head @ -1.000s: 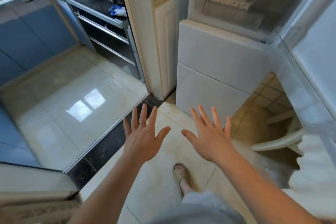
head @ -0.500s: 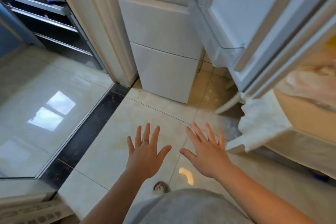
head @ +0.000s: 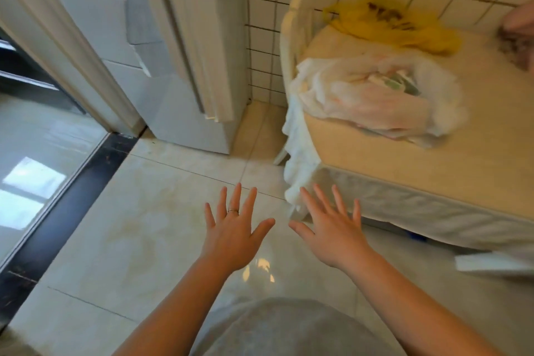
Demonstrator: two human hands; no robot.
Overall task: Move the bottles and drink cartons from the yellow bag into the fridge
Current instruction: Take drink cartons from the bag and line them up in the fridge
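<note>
A: What could go wrong from here?

B: Fridge [head: 95, 26] at left. My left hand [head: 231, 235] and right hand [head: 332, 233] hover over the floor, fingers spread wide, holding nothing. On the table [head: 476, 176], the white bag [head: 375, 101] lies nearer me than the yellow bag [head: 404, 29] by the wall; I might grab the wrong one.

crumpled yellow bag [head: 396, 27] on table's far side, fridge [head: 161, 66] left
</note>
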